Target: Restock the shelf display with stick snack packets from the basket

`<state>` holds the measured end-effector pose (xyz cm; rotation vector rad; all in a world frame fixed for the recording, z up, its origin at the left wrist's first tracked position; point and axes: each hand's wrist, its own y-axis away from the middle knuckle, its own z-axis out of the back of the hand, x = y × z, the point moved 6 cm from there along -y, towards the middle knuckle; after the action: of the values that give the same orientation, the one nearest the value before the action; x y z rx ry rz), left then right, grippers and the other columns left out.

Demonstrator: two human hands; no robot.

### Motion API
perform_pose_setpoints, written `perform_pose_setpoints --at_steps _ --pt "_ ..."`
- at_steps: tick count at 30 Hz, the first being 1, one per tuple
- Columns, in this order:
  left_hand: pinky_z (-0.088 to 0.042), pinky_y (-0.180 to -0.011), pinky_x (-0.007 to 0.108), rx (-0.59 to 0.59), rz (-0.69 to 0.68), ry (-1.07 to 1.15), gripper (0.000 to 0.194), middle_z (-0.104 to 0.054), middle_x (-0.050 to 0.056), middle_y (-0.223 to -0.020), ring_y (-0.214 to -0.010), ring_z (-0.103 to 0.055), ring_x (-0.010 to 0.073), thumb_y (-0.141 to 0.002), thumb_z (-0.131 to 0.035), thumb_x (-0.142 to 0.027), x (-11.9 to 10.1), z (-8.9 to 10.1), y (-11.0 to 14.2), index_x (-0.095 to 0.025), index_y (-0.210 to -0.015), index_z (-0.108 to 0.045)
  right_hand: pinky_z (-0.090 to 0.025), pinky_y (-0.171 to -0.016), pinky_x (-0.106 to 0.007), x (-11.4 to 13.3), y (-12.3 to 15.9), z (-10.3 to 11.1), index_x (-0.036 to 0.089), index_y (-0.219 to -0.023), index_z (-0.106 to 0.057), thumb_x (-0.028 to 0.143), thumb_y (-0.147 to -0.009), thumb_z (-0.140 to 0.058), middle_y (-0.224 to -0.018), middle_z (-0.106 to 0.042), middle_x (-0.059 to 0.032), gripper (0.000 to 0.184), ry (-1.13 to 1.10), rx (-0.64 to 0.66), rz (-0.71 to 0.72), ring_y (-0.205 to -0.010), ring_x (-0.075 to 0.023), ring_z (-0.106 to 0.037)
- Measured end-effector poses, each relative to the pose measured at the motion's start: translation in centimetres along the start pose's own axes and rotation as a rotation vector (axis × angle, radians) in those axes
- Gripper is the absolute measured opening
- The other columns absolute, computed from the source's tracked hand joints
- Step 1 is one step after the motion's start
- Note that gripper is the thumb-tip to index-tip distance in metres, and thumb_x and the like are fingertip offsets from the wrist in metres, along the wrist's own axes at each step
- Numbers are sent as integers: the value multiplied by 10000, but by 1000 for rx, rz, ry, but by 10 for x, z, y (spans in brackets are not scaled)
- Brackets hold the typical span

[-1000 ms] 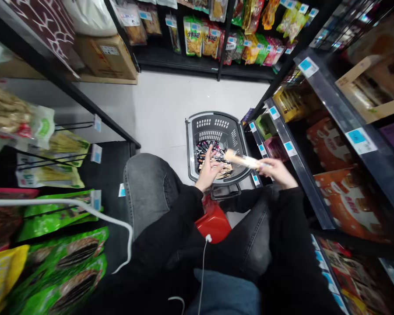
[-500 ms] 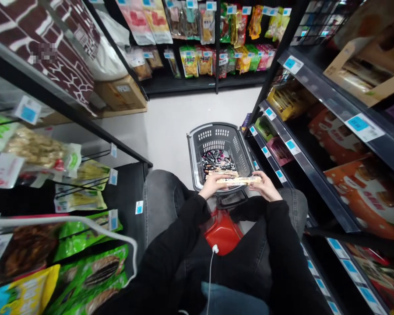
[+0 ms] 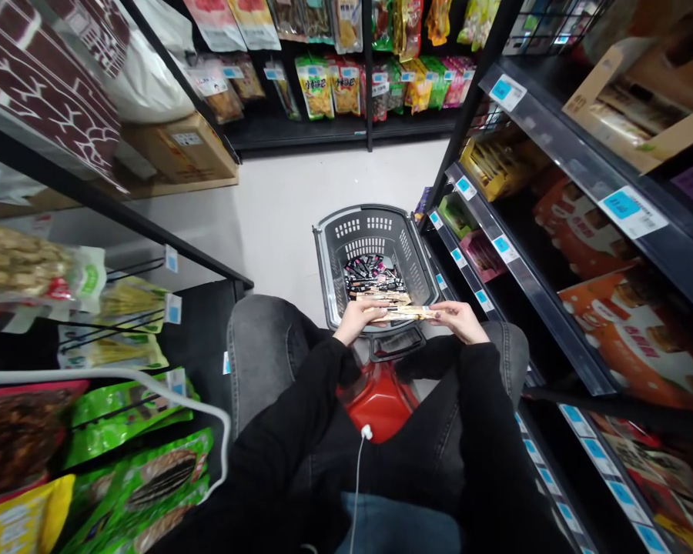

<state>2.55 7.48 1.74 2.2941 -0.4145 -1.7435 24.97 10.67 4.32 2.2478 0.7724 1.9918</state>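
Between my two hands lie slim cream-coloured snack sticks (image 3: 409,312) in wrappers, held level over the near rim of a grey shopping basket (image 3: 322,265). My left hand (image 3: 355,318) is closed on their left end, and my right hand (image 3: 460,321) pinches the right end with fingers and thumb. The exact number held is not clear. Inside the basket, many black-wrapped sticks (image 3: 369,269) are heaped loosely, with cream-wrapped sticks (image 3: 384,296) nearer to me. The basket handle (image 3: 398,345) hangs toward my knees.
A red stool (image 3: 381,404) shows between my legs. Shelves with orange boxes (image 3: 641,331) rise close on the right. Hanging green snack bags (image 3: 150,477) and a pale cable (image 3: 225,431) are at left. A cardboard box (image 3: 179,154) stands on the floor beyond.
The whole view has shifted, so basket and shelves appear a little farther left and higher. My hands still hold the sticks, which now look turned and slightly fanned apart.
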Motion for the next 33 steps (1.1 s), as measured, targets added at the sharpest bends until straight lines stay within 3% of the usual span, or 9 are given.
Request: perform_pose_setpoints --at_steps 9,15,19,22,25,28,33 --pt "-561 -699 401 -13 57 56 391 -710 76 -760 -628 -666 199 -566 -754 -318 -1 2 0 -76 -867 -691 -553 -723 -408 -2 0 -3 192 -882 -669 394 -666 -680 -803 -698 -56 296 99 32 32 -715 -233 -674" --pt "-557 -694 384 -29 41 8 432 -685 114 -954 -677 -663 195 -549 -756 -353 -3 3 1 -81 -879 -694 -541 -560 -362 -2 -8 -6 220 -862 -596 432 -675 -645 -625 -650 -11 287 135 -39 79 -546 -201 -640" --pt "-542 -619 325 -5 -69 -199 442 -626 136 -1097 -792 -645 221 -537 -755 -351 -13 2 3 -99 -896 -699 -531 -544 -358 -7 -12 -8 229 -807 -572 457 -673 -637 -617 -640 -9 272 162 -60 75 -542 -201 -631" --pt "-507 -662 292 -11 -168 -444 415 -669 110 -996 -880 -613 233 -536 -758 -350 -21 3 5 -116 -875 -713 -527 -547 -352 -12 -12 -15 229 -812 -562 469 -669 -641 -630 -641 -9 290 164 -17 47 -551 -202 -634" --pt "-465 -677 265 -24 -188 -631 393 -705 65 -840 -764 -612 190 -576 -734 -391 -21 5 5 -139 -877 -722 -520 -535 -337 -13 -13 -20 224 -808 -549 474 -669 -639 -629 -635 -4 300 159 13 48 -539 -193 -630" --pt "-438 -644 241 -25 -225 -756 337 -714 36 -841 -697 -602 162 -650 -678 -421 -21 4 6 -175 -875 -727 -520 -529 -320 -13 -13 -24 223 -796 -536 491 -663 -638 -621 -633 6 317 161 34 52 -534 -185 -632" --pt "-435 -742 234 -72 -315 -844 248 -716 20 -915 -821 -629 174 -726 -626 -381 -26 1 10 -221 -888 -726 -531 -561 -327 -13 -13 -26 219 -801 -544 464 -637 -673 -613 -640 8 321 150 34 54 -561 -190 -644"
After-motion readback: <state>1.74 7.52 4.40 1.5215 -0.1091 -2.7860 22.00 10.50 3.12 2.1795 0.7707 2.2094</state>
